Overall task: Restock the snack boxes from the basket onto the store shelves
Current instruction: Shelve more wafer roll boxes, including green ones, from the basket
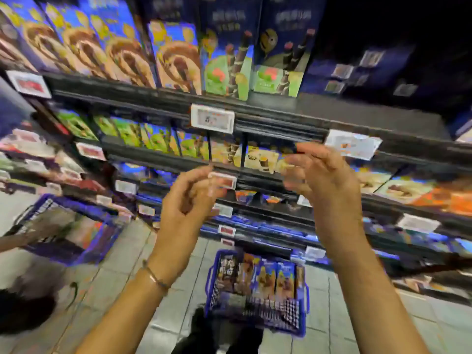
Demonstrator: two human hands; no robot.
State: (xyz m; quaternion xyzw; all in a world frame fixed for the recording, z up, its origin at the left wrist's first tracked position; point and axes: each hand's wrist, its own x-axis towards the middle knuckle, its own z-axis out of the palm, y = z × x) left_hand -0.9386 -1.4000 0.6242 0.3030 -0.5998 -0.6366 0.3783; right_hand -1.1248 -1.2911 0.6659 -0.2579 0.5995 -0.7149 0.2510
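My left hand (189, 200) and right hand (324, 180) hover empty, loosely curled, above the basket (255, 315); snack boxes (265, 277) stand upright inside, left looks nearer.

In front of me, dark shelves (153, 98) carry upright snack boxes (176, 57); my blue basket (275, 318) stands on the tiled floor (122, 264).
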